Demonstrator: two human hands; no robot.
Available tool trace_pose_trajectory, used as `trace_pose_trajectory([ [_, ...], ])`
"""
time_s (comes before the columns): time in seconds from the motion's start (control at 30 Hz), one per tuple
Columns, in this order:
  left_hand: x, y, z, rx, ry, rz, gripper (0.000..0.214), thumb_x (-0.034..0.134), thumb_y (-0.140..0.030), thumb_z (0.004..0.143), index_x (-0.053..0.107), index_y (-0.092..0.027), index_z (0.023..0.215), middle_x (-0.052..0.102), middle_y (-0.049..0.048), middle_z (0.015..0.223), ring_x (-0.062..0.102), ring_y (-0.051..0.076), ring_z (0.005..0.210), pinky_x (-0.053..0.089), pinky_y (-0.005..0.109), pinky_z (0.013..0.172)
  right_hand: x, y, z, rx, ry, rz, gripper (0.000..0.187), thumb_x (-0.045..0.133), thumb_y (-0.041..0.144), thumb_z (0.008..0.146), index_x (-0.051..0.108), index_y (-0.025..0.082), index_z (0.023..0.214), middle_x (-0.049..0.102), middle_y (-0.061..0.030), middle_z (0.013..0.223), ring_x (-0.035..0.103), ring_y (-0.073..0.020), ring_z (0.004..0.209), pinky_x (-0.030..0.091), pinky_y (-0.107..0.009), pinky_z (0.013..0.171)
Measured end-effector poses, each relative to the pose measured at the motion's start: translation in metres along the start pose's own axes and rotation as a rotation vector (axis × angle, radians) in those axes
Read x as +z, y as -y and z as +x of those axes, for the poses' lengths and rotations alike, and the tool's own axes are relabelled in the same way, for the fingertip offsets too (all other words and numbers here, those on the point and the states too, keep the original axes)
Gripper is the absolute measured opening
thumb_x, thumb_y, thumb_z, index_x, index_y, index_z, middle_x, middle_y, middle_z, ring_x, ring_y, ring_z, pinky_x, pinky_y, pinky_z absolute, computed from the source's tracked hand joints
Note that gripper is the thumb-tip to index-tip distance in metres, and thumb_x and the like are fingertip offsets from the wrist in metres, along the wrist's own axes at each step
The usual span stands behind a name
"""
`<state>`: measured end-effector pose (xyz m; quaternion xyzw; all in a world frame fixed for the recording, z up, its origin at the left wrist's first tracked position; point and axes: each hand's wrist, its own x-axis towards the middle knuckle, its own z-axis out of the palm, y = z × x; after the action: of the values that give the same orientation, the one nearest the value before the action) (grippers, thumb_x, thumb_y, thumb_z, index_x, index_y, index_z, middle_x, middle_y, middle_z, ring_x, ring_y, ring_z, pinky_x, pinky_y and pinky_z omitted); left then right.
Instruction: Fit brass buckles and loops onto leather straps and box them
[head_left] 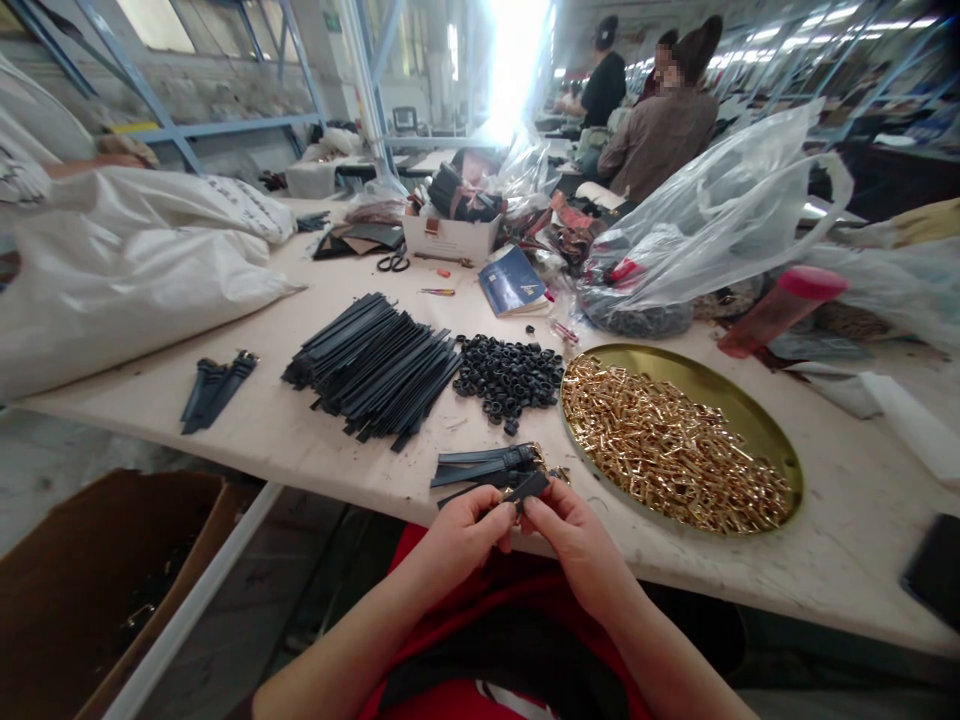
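My left hand [463,535] and my right hand [574,535] meet at the near table edge, both pinched on one black strap [527,488] with a small gold part at its end. Just beyond them lie a few finished black straps [484,466]. A pile of black straps [375,365] sits to the left, a heap of black rubber loops [508,372] in the middle. A round brass tray [757,420] filled with gold buckles [667,450] stands to the right of my hands.
A small bundle of black straps [214,388] lies at the left. White sacks [120,270], a clear plastic bag [697,230], a blue booklet [512,282], scissors [393,263], a white box [448,237] and a pink bottle [780,308] sit farther back. A cardboard box [90,580] stands on the floor. Other people work at the far end.
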<state>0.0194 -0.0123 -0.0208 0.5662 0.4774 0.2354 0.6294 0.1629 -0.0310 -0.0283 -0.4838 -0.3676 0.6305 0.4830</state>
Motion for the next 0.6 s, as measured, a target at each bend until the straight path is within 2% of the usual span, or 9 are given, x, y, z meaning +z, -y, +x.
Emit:
trace_pose_trajectory([
  [0.1,0.002,-0.003,0.001,0.009,0.010,-0.024,0.026,0.044,-0.039,0.081,0.052,-0.015,0.074,0.049,-0.0043,0.056,0.035,0.005,0.040,0.025,0.018,0.039,-0.002,0.000,0.000,-0.060,-0.034,-0.089,0.022,0.062,0.039,0.071,0.056,0.018,0.071,0.053,0.0025,0.064,0.047,-0.0122,0.062,0.039,-0.025,0.062],
  [0.3,0.003,-0.003,0.002,0.012,-0.019,0.001,0.024,0.043,-0.035,0.080,0.052,-0.015,0.072,0.047,-0.0041,0.056,0.036,0.006,0.041,0.027,0.019,0.041,0.001,-0.006,0.002,0.005,0.000,-0.007,0.017,0.054,0.034,0.077,0.054,0.018,0.073,0.052,0.0023,0.063,0.048,-0.0126,0.061,0.041,-0.028,0.064],
  [0.37,0.003,-0.001,0.003,0.018,-0.051,0.035,0.025,0.041,-0.034,0.081,0.051,-0.016,0.069,0.046,-0.0040,0.055,0.037,0.007,0.044,0.028,0.019,0.043,0.002,-0.007,0.002,-0.082,-0.059,-0.124,0.015,0.053,0.033,0.077,0.054,0.019,0.075,0.054,0.0007,0.067,0.049,-0.0142,0.065,0.041,-0.028,0.065],
  [0.47,0.003,-0.001,0.002,0.063,-0.114,0.149,0.025,0.041,-0.032,0.082,0.048,-0.016,0.063,0.046,-0.0033,0.057,0.041,0.009,0.053,0.030,0.020,0.050,-0.001,-0.007,0.003,-0.322,-0.149,-0.420,0.009,0.057,0.029,0.074,0.056,0.020,0.074,0.057,-0.0020,0.076,0.051,-0.0169,0.074,0.039,-0.029,0.070],
  [0.5,0.003,-0.002,0.001,0.082,-0.129,0.201,0.025,0.041,-0.031,0.082,0.047,-0.016,0.062,0.046,-0.0030,0.059,0.042,0.010,0.056,0.031,0.020,0.052,-0.003,-0.008,0.004,-0.361,-0.154,-0.492,0.007,0.058,0.028,0.073,0.055,0.021,0.073,0.057,-0.0017,0.076,0.050,-0.0169,0.074,0.038,-0.029,0.069],
  [0.53,0.002,-0.003,0.001,0.098,-0.131,0.248,0.024,0.041,-0.030,0.082,0.047,-0.016,0.062,0.048,-0.0028,0.060,0.043,0.010,0.059,0.031,0.021,0.054,-0.005,-0.008,0.006,-0.358,-0.142,-0.535,0.007,0.058,0.027,0.073,0.055,0.021,0.071,0.056,-0.0009,0.072,0.050,-0.0164,0.071,0.038,-0.028,0.067],
  [0.6,-0.001,-0.006,0.001,0.111,-0.091,0.307,0.025,0.041,-0.032,0.082,0.048,-0.016,0.063,0.049,-0.0028,0.061,0.044,0.011,0.060,0.031,0.021,0.055,-0.009,-0.008,0.009,-0.267,-0.081,-0.528,0.009,0.057,0.029,0.074,0.053,0.021,0.072,0.054,0.0009,0.067,0.048,-0.0151,0.065,0.038,-0.027,0.061],
])
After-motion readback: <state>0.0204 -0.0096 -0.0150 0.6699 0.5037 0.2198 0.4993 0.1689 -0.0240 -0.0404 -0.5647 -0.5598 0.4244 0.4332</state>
